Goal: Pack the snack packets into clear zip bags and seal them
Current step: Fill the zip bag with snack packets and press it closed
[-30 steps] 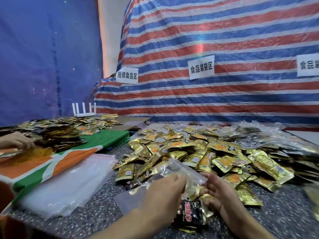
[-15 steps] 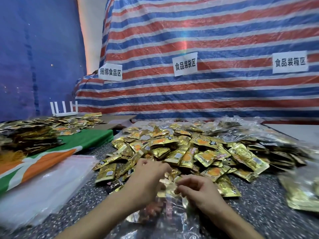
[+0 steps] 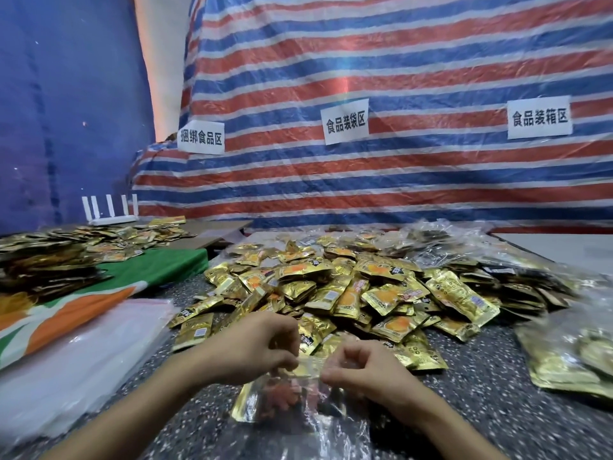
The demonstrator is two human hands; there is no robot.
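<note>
stack of empty zip bags (image 3: 83, 353) lies far left on the tabletop (image 3: 481, 413). left hand (image 3: 252, 350) is clamped in a pinch on the top strip of the clear zip bag (image 3: 308, 423). the bag lies flat right in front of the person, gold packed packets (image 3: 252, 403) inside. right hand (image 3: 361, 366) pinches the same strip just beside it, fingers curled. reads as the sealing step. do it well: line up both tracks, press from one end, slide the pinch to the far corner, keep packet corners out of the zip. loose packet pile (image 3: 348, 293) sits just behind the hands, so draw the bag toward the body. bare tabletop right of the right hand gives room. filled bags (image 3: 570, 356) crowd the far right. near edge out of view.
</note>
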